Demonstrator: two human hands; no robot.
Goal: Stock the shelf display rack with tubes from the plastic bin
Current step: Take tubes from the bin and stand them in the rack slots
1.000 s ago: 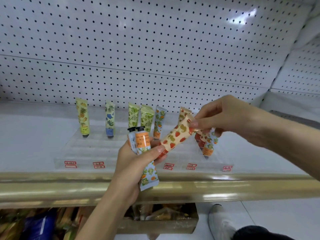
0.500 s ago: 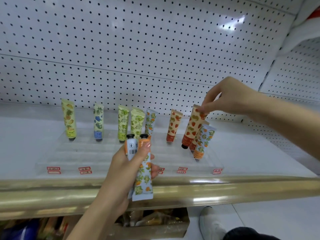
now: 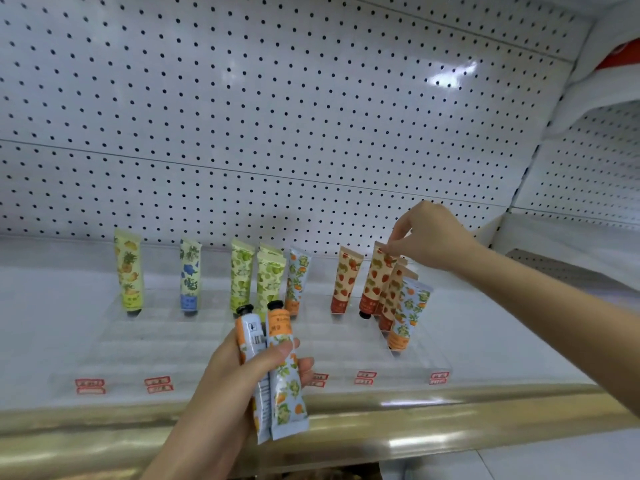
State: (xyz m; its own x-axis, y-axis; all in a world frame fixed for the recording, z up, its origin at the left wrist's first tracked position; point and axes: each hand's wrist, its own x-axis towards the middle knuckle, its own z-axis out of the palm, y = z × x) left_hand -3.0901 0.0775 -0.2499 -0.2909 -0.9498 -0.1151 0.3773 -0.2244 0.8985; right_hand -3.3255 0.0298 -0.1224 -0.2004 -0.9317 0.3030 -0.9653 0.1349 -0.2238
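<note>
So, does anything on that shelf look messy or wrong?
Yes. At the right end of the rack, strawberry tubes and an orange-print tube crowd together, tilted and overlapping, while most tubes further left stand apart. The right hand pinches one strawberry tube's top.

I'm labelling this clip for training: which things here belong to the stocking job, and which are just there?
Job:
right hand pinching the strawberry tube
left hand gripping two orange-print tubes
clear rack with standing tubes

Just there:
pegboard wall
gold shelf rail
red price labels
</note>
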